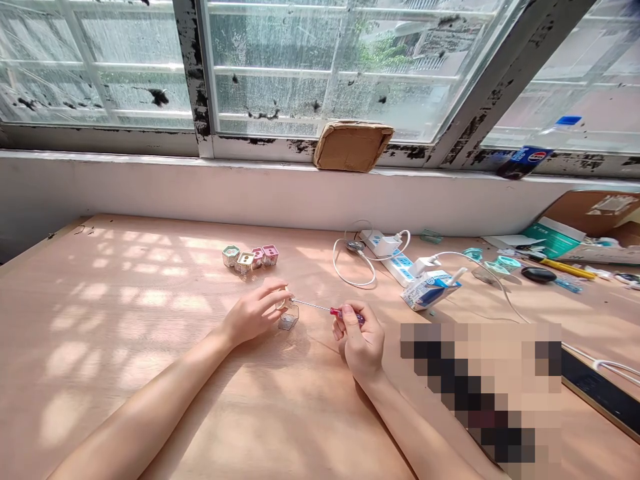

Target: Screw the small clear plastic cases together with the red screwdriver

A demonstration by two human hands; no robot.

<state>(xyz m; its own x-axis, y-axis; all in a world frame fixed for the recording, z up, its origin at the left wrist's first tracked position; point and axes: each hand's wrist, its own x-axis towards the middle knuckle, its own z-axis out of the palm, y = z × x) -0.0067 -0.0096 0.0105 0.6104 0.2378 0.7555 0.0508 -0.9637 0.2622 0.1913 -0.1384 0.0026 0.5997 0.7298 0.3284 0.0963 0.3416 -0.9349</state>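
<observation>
Nearest, on the wooden counter [280,420], the right grip [363,339] is closed around the handle of a screwdriver [350,315], thumb on top. The screwdriver has a translucent red-and-purple handle and a thin, straight metal shaft. It points to the left, with its long axis running mostly sideways and its tip slightly farther away than its handle.

The tip meets the area by the fingers of the left grip [254,313], at a small clear container [289,320] with angular walls. The left fingers are extended and slightly bent at its upper side; whether they pinch it I cannot tell.

Beyond the hands stand four small clear containers [245,261] with green, cream and pink tops, grouped close together. Right of them are a blue-and-white carton [429,291] and a power strip [395,260] with white plugs. Farthest, a brown cardboard piece [353,147] and a blue-capped bottle [530,159] sit by the window.
</observation>
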